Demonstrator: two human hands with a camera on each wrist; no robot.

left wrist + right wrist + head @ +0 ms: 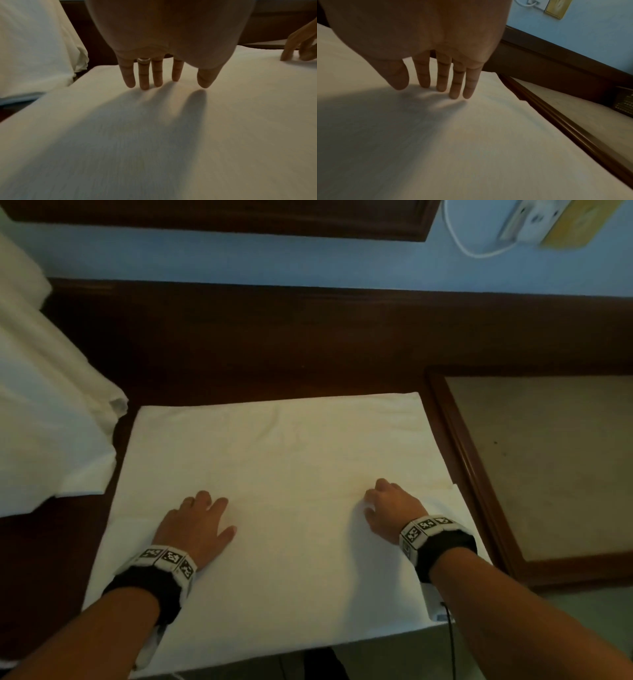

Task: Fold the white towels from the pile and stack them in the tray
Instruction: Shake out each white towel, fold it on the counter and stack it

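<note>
A white towel (pixel 281 460) lies spread flat on the dark wooden table in front of me, its near edge hanging over the table's front. My left hand (pixel 200 523) rests on its near left part, fingers straight and pointing down onto the cloth (pixel 154 121). My right hand (pixel 385 505) rests on the near right part, straight fingertips (pixel 453 94) pressing the cloth (pixel 471 148). A pile of white towels (pixel 48 419) lies bunched at the left. The wooden tray (pixel 476 474) with a beige floor stands right of the towel.
A dark wooden rail runs along the back of the table against a blue wall (pixel 308 265). A white cable and wall socket (pixel 534 220) are at the top right. Bare dark table (pixel 239 344) lies beyond the towel.
</note>
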